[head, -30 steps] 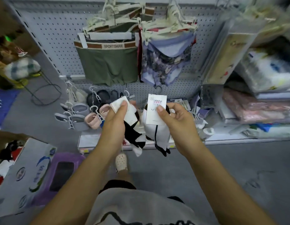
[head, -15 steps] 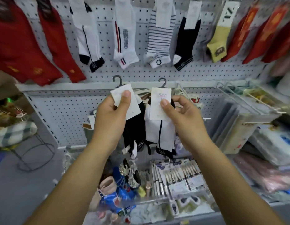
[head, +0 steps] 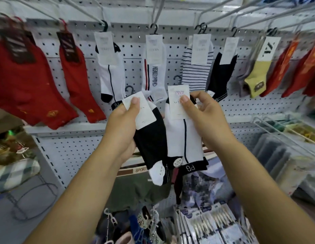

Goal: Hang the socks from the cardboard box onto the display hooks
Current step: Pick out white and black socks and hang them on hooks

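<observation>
As hands (head: 121, 127) grip socks (head: 177, 138), hooks (head: 157, 13) seem near.

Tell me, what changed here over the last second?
The left hand and right hand rose to the sock row under the display hooks. Unchanged: the left pinches the black sock by its card, the right the white sock. Nothing was hung or let go.
</observation>
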